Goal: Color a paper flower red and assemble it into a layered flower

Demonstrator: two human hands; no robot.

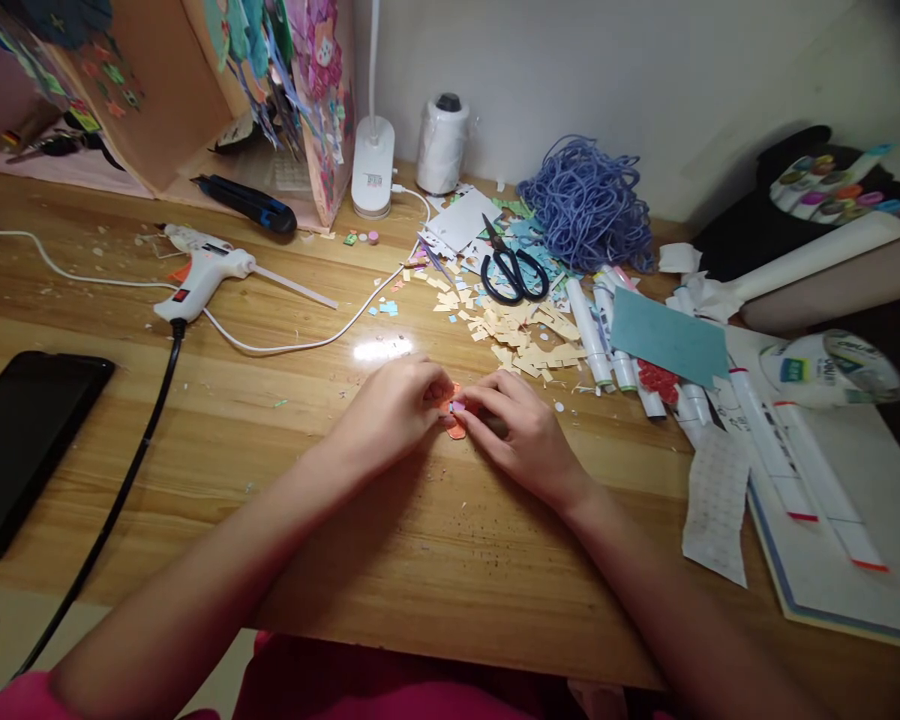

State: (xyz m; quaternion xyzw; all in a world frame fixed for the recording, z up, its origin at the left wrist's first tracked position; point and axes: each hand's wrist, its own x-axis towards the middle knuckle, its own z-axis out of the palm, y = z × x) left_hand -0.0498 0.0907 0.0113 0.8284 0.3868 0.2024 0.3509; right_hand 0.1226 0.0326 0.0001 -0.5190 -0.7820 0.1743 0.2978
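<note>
Between my fingertips, just above or on the wooden table, is a small orange paper cutout with a bit of pink at its middle. My left hand pinches its left side, fingers curled. From the other side, my right hand holds thumb and forefinger closed at the pink part. The fingers hide much of the cutout, so its full shape cannot be made out. Beyond my hands lie cream paper scraps and black-handled scissors, their blades pointing away from me.
A white glue gun with a black cord and a phone lie left. Behind are a utility knife, a lamp base, a thread spool and blue cord. Markers and a tape roll lie right.
</note>
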